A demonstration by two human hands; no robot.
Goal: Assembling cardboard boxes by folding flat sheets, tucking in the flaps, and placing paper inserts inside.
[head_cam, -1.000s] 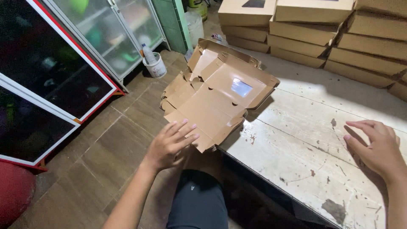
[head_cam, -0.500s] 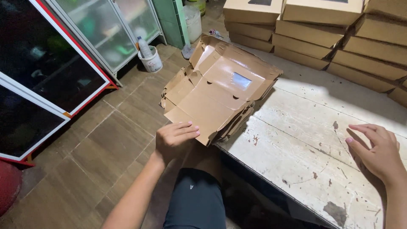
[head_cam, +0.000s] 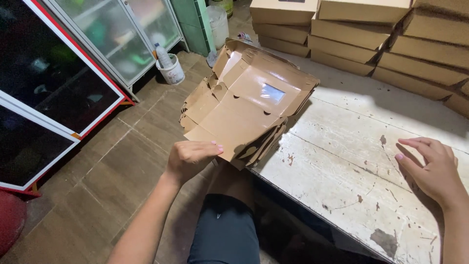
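A stack of flat, unfolded brown cardboard boxes (head_cam: 244, 105) with a small clear window lies on the left corner of a worn white table (head_cam: 342, 161), overhanging its edge. My left hand (head_cam: 191, 157) is at the stack's near edge, fingers curled on the lowest flap of the top sheet. My right hand (head_cam: 432, 168) hovers open just above the table at the right, holding nothing. My knee in dark shorts (head_cam: 224, 230) shows below the table edge.
Folded brown boxes (head_cam: 371, 34) are piled along the table's far side. On the tiled floor stand a small white bucket with a bottle (head_cam: 168, 68) and glass-door cabinets with red and white frames (head_cam: 73, 83).
My left hand has slid off the top of the stack toward me and curled onto its near edge. The right hand has barely moved.
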